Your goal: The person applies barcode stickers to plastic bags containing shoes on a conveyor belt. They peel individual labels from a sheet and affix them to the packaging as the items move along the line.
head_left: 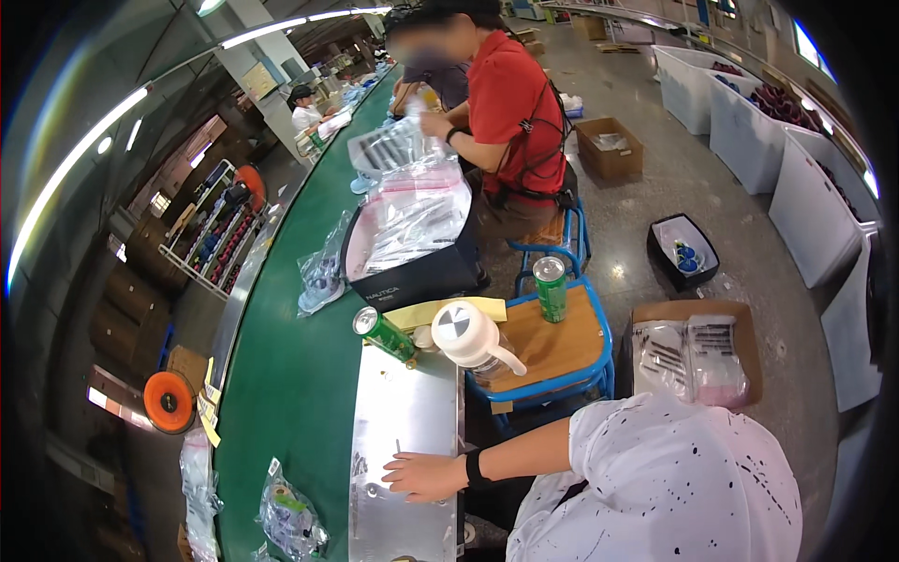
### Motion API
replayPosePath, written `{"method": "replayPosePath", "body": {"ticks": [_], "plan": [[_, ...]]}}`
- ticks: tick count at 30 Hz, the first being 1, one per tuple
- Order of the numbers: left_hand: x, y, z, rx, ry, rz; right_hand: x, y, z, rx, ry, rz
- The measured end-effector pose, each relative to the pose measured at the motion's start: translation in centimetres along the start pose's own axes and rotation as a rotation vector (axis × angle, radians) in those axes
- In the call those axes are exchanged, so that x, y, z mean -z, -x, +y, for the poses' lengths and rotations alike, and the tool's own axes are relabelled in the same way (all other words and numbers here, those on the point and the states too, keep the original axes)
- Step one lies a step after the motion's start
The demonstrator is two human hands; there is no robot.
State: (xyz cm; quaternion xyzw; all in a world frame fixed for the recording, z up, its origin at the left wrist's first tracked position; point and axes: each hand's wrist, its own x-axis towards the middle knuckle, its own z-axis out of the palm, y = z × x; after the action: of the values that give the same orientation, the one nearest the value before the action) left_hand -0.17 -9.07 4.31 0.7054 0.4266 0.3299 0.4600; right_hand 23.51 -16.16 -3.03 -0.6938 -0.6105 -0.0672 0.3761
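My right hand (426,476) lies palm down on a bare metal work plate (403,412), its fingers stretched out to the left and a dark band round the wrist. Nothing shows in its grip. A small thin grey piece (398,445) is just beyond the fingertips. My left hand is outside the picture. Farther up the plate stand a green drink can (389,339) and a large white-lidded jug (468,337) with a handle. Left of the plate, on the green conveyor belt (272,403), lies a clear plastic bag (290,513) with something coloured inside.
Beyond the jug sits a dark box (421,284) of clear packets. A co-worker in red (510,103) handles packets there. A blue-framed stool (581,347) bears another green can (551,295). A carton (744,328) of packets and white bins (815,206) stand right.
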Motion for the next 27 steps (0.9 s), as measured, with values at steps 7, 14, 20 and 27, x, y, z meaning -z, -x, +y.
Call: {"method": "replayPosePath", "body": {"ticks": [7,14,20,27], "plan": [[0.3,-0.6,-1.7,-0.075,-0.070,0.032,-0.2,-0.5,0.1,0.014,-0.002,-0.054],[-0.2,0.0,-0.4,-0.070,-0.101,0.044,-0.2,-0.5,0.4,0.018,-0.011,-0.038],[0.1,-0.1,-0.5,-0.049,-0.102,0.031,0.3,-0.5,-0.1,-0.001,-0.021,-0.070],[0.3,-0.4,-1.2,-0.032,-0.049,0.039,0.1,-0.6,0.0,0.014,-0.005,-0.066]]}}
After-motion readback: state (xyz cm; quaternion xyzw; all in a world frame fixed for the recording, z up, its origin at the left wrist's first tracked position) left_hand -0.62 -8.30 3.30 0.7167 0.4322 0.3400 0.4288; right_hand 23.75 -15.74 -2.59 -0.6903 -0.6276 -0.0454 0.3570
